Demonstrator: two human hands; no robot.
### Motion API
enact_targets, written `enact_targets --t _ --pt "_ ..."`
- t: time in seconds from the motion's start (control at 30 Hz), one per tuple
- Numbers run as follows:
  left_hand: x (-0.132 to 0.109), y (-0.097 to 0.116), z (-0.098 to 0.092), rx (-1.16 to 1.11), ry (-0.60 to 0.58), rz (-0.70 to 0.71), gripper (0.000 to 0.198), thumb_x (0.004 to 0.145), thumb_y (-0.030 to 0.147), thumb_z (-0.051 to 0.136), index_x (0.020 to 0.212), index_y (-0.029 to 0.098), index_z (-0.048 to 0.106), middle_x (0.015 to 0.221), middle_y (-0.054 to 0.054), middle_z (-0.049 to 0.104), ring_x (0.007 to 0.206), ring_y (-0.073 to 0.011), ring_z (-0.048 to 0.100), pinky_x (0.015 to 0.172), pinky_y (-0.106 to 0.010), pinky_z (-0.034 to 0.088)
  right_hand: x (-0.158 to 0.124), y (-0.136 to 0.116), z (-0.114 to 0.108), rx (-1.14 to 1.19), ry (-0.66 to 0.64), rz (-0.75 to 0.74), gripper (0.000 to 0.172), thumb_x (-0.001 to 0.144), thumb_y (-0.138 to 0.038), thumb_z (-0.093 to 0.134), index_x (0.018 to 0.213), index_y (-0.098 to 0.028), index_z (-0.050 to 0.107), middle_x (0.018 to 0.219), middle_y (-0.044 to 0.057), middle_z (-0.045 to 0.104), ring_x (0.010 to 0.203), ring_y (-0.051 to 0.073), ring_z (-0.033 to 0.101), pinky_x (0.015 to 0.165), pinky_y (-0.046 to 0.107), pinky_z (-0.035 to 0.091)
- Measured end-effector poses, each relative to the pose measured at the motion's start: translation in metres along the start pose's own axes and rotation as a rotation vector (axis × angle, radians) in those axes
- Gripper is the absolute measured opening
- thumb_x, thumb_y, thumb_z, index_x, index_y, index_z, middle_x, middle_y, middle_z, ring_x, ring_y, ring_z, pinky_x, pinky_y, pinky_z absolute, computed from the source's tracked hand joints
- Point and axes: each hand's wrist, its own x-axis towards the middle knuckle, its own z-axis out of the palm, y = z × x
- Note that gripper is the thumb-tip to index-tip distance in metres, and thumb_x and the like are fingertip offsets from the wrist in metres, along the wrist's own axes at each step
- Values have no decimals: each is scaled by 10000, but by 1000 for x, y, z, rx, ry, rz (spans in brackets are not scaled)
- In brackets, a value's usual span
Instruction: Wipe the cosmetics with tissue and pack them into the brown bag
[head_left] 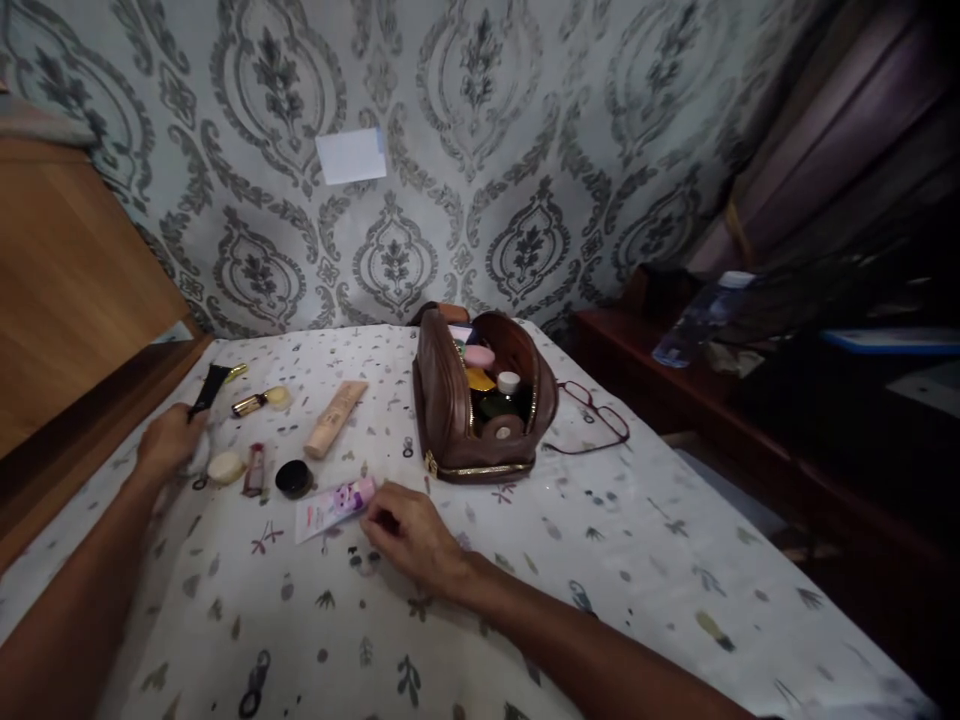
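Pink tube lies flat on a patterned cloth left of the frame's centre, its right end at the loosely curled fingers of a right hand; whether they grip that end or merely touch it cannot be told. At the left of the frame, the left hand appears closed on the lower end of a black tube. Held so near one end, the black tube could swing or slip and strike the gold lipstick beside it, a round piece likely to roll. A push from the right hand, rather than a firm pinch, might slide the pink tube into the black-lidded jar close by, which could in turn bump the small red bottle. Near the centre, a brown bag stands unzipped; a knock or a tug on its rim could tip it and spill the white-capped bottle inside. Spectacles lie open just to its right, near the cloth's edge, where a shove against the bag could send them over the side.
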Motion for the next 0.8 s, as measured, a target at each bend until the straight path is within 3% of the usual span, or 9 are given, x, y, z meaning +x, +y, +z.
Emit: enact_targets --t 0.07,0.13,0.27,0.3,0.37,0.47,0.53,0.6,0.8 --pt "-10 12 -10 -105 -49 36 459 835 619 562 749 177 644 564 13 643 505 -152 570 456 -219 430 1 -2 -2 76 5 36 117 819 -126 617 730 -181 565 719 -22 552 673 119 505 655 245 416" --pt "-28 32 -24 -309 -182 141 512 826 643 593 956 159 697 862 -19 754 750 -187 680 654 -255 545 1 -3 -4 202 8 90 55 861 -222 626 895 -179 624 765 -13 582 681 122 525 647 247 429" --pt "-70 81 -57 -480 -732 438 409 875 549 630 1071 209 744 1033 -31 760 932 -210 702 815 -279 562 0 -6 -6 488 30 143 482 874 -353 658 1300 -186 508 902 9 610 735 128 577 639 247 458" --pt "-79 90 -62 -499 -845 504 394 885 542 621 1071 220 751 1000 -40 758 889 -202 703 785 -265 561 -2 -6 -6 523 11 138 487 870 -349 663 1304 -188 509 893 5 608 735 128 579 636 245 459" --pt "-92 102 -67 -512 -1003 564 354 919 507 592 1078 235 752 980 -50 740 881 -186 691 790 -242 541 -7 -6 -4 520 -75 118 339 874 -316 655 1183 -185 605 827 -8 603 705 123 568 627 240 450" --pt "-105 101 -60 -524 -1146 589 331 923 476 601 1074 218 745 969 -58 718 907 -182 672 809 -223 507 -15 -7 -1 355 -246 63 93 853 -228 669 926 -181 701 763 -12 616 680 120 554 638 238 438" --pt "-112 94 -49 -531 -1179 576 345 912 478 613 1069 197 736 955 -60 713 894 -183 667 794 -221 495 -18 -7 1 205 -291 11 72 816 -162 700 881 -187 715 790 -6 639 716 131 572 676 245 445" --pt "-116 88 -39 -523 -1124 553 349 912 475 608 1074 189 725 964 -60 708 896 -190 659 800 -237 488 -16 -6 3 95 -280 -32 114 805 -118 706 888 -195 719 827 2 656 765 145 595 718 256 457" --pt "-127 94 -27 -378 -664 418 325 942 443 554 1159 227 660 1151 -63 672 1016 -223 632 856 -304 488 0 3 3 -74 -19 9 194 803 -47 675 938 -185 702 874 30 647 800 168 600 750 287 474"
